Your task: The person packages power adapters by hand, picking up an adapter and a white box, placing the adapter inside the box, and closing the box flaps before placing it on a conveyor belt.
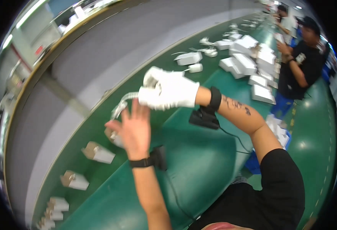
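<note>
My right hand, in a white glove, is closed on a white cable above the green work surface. The bundled cable curves out past the glove to the left and downward; its lower end is blurred. Just below the glove, my bare left hand is open, thumb out and fingers stretched. Its fingertips come close to the cable and glove, and I cannot tell whether they touch. Behind the left hand, a small open white box is partly hidden.
Several open white boxes line the belt's left side. Farther up lie a heap of white boxes and white corded adapters. Two people stand at the far right. A blue bin with white pieces stands beside me. Black wrist straps trail cords.
</note>
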